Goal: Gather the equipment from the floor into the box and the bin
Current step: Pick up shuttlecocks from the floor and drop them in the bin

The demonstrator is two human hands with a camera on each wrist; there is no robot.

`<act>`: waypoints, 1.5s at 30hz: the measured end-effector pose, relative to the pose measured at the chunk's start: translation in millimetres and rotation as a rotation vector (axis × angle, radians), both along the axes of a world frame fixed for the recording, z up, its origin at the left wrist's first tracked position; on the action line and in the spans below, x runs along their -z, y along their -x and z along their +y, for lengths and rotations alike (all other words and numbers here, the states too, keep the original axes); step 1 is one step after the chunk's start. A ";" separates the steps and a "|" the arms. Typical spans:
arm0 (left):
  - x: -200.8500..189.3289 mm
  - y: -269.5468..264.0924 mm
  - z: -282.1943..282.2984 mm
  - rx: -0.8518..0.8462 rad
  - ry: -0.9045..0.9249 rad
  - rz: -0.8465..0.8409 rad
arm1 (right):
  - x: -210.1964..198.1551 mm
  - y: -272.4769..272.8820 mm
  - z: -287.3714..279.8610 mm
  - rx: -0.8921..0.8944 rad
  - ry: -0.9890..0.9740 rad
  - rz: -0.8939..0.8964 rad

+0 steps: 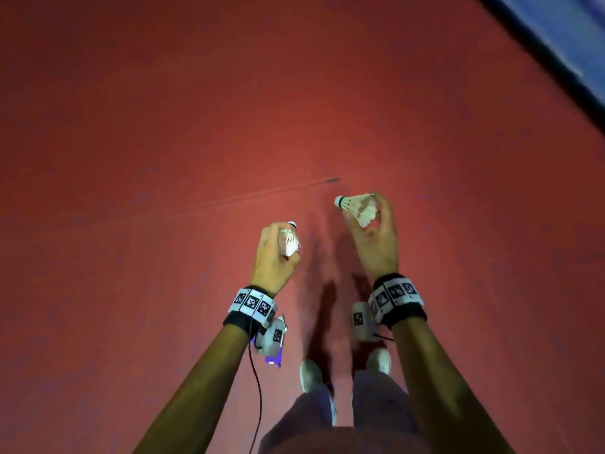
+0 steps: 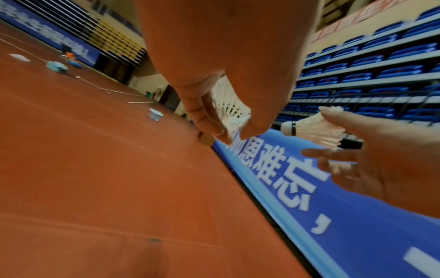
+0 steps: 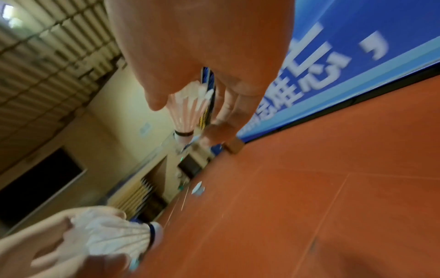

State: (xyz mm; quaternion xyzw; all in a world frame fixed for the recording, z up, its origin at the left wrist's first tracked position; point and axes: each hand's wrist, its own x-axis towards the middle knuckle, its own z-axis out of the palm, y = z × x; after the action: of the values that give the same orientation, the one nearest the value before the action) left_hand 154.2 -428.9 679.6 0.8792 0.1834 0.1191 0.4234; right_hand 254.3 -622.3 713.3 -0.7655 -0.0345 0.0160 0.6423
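Note:
Each hand carries a white feather shuttlecock above the red court floor. My left hand curls its fingers round one shuttlecock, cork tip pointing away from me. The right hand pinches the skirt of the other shuttlecock, cork pointing left. The left wrist view shows the left hand's shuttlecock between thumb and fingers. Far off on the floor, a brown cardboard box sits by the blue banner, and a small white bin stands out on the court.
A blue banner with white characters lines the court's right edge, with blue stadium seats behind it. More items lie far off on the floor at the left. My feet stand on bare red floor.

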 end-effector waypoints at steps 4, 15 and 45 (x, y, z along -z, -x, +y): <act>-47.4 -44.2 -75.4 0.191 0.037 -0.046 | -29.5 -9.9 -88.1 0.202 -0.067 -0.031; -118.3 -177.1 -345.7 0.598 0.036 -0.141 | -100.6 -59.8 -383.4 0.496 0.001 -0.156; -118.0 -462.6 -1084.4 1.578 0.090 -0.038 | -104.0 -143.5 -977.7 1.547 0.046 -0.012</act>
State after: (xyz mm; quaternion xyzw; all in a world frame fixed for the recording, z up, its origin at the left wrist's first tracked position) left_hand 616.8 -1513.3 797.6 0.7294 -0.4971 -0.2088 0.4210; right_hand 397.8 -1600.1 817.3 -0.5849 0.5070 -0.4407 0.4545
